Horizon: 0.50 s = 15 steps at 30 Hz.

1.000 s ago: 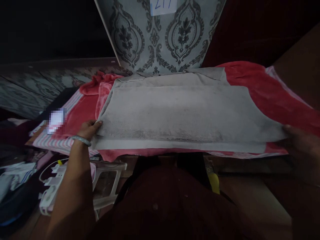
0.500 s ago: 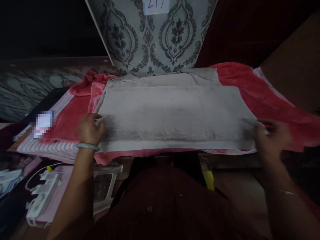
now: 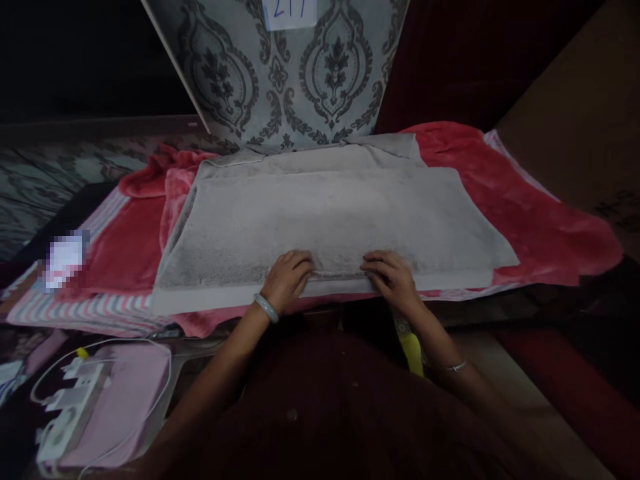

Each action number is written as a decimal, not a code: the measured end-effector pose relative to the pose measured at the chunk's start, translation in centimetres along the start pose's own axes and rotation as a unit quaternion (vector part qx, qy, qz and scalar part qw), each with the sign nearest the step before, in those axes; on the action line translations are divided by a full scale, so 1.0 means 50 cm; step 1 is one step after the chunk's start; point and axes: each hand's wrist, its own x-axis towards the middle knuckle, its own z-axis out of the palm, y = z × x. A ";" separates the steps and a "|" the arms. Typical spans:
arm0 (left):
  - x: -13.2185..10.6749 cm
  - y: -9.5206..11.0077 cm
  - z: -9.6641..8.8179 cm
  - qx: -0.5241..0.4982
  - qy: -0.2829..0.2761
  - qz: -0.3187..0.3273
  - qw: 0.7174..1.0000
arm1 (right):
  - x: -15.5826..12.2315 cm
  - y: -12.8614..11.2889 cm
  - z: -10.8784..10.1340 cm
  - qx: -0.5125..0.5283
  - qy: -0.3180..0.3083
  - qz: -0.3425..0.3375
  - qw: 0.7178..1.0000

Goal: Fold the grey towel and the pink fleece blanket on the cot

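Note:
A grey plush cloth (image 3: 320,207) lies spread wide in front of me, folded over itself, with a pale strip along its near side. At the middle of its near edge, my left hand (image 3: 289,279) has its fingers closed on the fabric; a pale bangle is on that wrist. A short way to the right, my right hand (image 3: 393,279) has its fingers curled over the same edge, its thumb mostly hidden. Between the two hands the edge shows as a slightly raised dark line. Under the cloth is a red plush blanket (image 3: 540,230).
Striped bedding (image 3: 85,310) lies beneath the red blanket. A patterned wall (image 3: 280,73) stands behind the cloth, with a dark screen (image 3: 95,60) at upper left. At lower left a white power strip (image 3: 75,413) and its cord rest by a pink surface (image 3: 133,393).
Both hands have moved inward from the cloth's left and right ends to the middle of its near edge. The view has shifted slightly right.

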 end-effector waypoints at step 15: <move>-0.011 -0.014 -0.043 0.032 -0.014 -0.130 0.991 | 0.023 0.012 -0.052 -0.128 -0.003 0.089 0.988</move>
